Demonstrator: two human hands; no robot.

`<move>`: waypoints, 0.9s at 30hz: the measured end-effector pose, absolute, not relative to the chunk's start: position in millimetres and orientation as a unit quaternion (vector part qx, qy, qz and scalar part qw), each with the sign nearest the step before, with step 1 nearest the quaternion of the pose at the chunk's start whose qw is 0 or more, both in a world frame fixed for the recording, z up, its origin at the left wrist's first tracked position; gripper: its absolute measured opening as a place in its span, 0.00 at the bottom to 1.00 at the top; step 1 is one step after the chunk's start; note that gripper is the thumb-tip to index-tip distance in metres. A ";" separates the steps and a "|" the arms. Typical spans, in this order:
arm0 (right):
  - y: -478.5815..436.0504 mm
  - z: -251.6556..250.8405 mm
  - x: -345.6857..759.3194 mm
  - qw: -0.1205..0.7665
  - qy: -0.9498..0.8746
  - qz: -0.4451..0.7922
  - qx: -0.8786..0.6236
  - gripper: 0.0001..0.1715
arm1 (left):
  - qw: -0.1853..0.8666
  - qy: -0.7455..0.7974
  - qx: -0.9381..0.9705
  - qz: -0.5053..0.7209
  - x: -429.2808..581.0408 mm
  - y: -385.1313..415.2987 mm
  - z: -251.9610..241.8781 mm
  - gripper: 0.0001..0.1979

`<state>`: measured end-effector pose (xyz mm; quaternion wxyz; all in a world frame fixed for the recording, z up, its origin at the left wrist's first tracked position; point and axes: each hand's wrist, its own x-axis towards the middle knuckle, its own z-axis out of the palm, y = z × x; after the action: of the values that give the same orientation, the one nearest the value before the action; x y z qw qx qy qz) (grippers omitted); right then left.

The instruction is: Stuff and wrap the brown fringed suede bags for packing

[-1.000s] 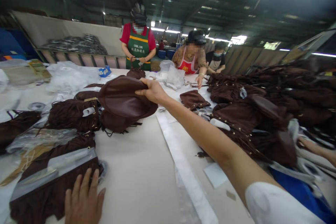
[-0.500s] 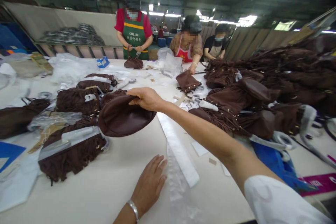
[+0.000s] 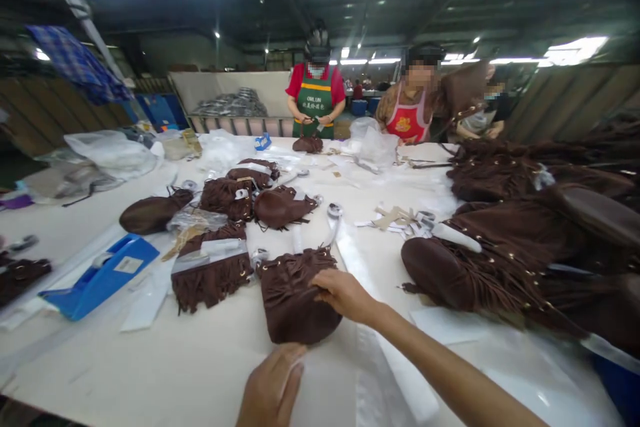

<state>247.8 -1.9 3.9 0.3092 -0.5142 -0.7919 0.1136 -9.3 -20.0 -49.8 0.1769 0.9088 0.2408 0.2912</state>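
Head view: the brown bag (image 3: 295,310) now lies on the desk (image 3: 175,360), no longer lifted.
The right hand (image 3: 347,297) pinches its right side; the left hand (image 3: 270,383) curls just beside its lower edge (whether it grips anything, I cannot tell), so both are now at it.

pale table (image 3: 150,367), brown bags (image 3: 295,310) on it, blue tape dispenser (image 3: 100,285), clear plastic (image 3: 113,153)

Right hand (image 3: 345,293) grips a brown bag (image 3: 293,307); left hand (image 3: 270,383) lies by its near edge, blue tape dispenser (image 3: 107,275) leftward.
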 end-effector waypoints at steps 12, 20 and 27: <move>-25.0 -17.6 265.1 0.235 -0.783 0.185 -0.546 0.40 | 0.151 0.449 0.845 0.248 1.7 13.7 -61.9 0.27; -31.1 -54.5 254.7 0.098 -0.869 -0.022 -0.485 0.36 | 0.254 0.374 0.846 0.283 -21.6 44.8 -97.7 0.26; -44.9 -84.7 246.5 0.089 -0.864 -0.152 -0.472 0.42 | 0.298 0.382 0.820 0.303 -27.2 33.2 -97.1 0.20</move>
<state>246.5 -44.9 -84.7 0.0887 -0.4724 -0.8636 -0.1521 -27.2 33.2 -97.1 0.2984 0.8203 0.3822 0.3032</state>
